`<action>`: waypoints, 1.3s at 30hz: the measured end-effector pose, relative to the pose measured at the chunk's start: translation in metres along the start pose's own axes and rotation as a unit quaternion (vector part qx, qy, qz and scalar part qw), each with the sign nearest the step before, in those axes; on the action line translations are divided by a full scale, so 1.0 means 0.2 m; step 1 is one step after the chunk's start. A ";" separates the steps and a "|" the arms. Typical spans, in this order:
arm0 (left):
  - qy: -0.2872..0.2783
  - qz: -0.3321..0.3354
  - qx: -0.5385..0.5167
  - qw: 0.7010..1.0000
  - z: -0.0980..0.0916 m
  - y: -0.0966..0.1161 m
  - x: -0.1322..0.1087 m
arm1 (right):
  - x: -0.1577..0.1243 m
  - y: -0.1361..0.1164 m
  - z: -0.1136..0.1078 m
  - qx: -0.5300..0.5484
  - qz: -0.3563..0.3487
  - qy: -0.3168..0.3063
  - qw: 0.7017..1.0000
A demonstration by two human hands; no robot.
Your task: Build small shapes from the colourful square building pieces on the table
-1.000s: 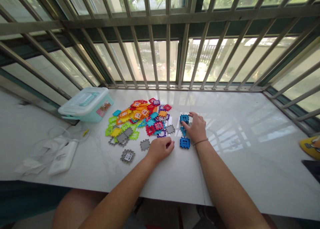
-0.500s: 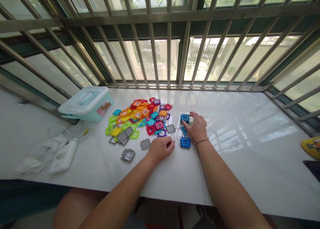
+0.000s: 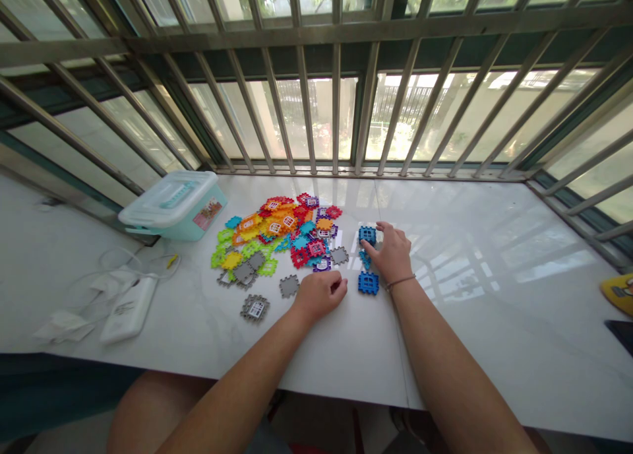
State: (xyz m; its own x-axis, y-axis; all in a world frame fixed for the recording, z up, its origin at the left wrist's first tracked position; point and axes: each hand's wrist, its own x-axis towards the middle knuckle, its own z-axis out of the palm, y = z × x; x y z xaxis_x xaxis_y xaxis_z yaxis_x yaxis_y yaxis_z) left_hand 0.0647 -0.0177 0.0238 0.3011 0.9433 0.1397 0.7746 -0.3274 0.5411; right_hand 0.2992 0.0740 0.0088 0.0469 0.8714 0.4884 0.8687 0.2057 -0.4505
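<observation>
My right hand (image 3: 392,251) has its thumb and fingers closed round a dark blue interlocking block (image 3: 366,233) with a window in it. Just below that, partly beside my thumb, lies a lighter blue piece (image 3: 364,259). Nearer to me is another blue window block (image 3: 368,282), untouched. My left hand (image 3: 322,295) rests on the table, fingers curled in, with nothing visible in them. Close to its knuckles are a flat grey piece (image 3: 289,286) and a purple piece (image 3: 323,263). A grey window block (image 3: 255,307) lies to its left.
A heap of coloured interlocking pieces (image 3: 277,224) spreads left of my hands. Behind it stands a lidded pale green box (image 3: 173,206). A white power strip (image 3: 129,310) with cables lies at the left. Metal window bars (image 3: 336,111) edge the white table (image 3: 469,322).
The whole view has shifted very slightly. Both hands and the blocks keep their places.
</observation>
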 end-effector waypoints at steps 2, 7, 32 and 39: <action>-0.002 -0.001 0.001 1.000 0.00 0.00 0.00 | 0.00 0.00 0.00 -0.001 -0.005 0.000 1.000; -0.006 -0.003 0.006 1.000 0.00 0.00 0.00 | 0.00 0.00 0.00 -0.007 -0.010 -0.001 1.000; -0.005 -0.006 0.006 1.000 0.00 0.00 0.00 | -0.01 -0.04 -0.03 -0.020 -0.065 -0.013 0.998; -0.002 -0.004 0.006 1.000 0.00 0.00 0.00 | -0.01 -0.01 -0.02 -0.028 -0.045 0.002 0.999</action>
State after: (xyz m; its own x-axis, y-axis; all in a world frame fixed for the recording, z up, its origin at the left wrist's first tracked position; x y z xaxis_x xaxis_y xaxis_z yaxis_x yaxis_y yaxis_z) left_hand 0.0641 -0.0181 0.0236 0.2968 0.9458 0.1320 0.7833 -0.3201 0.5329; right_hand 0.2988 0.0690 0.0123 -0.0306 0.8486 0.5282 0.8961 0.2573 -0.3616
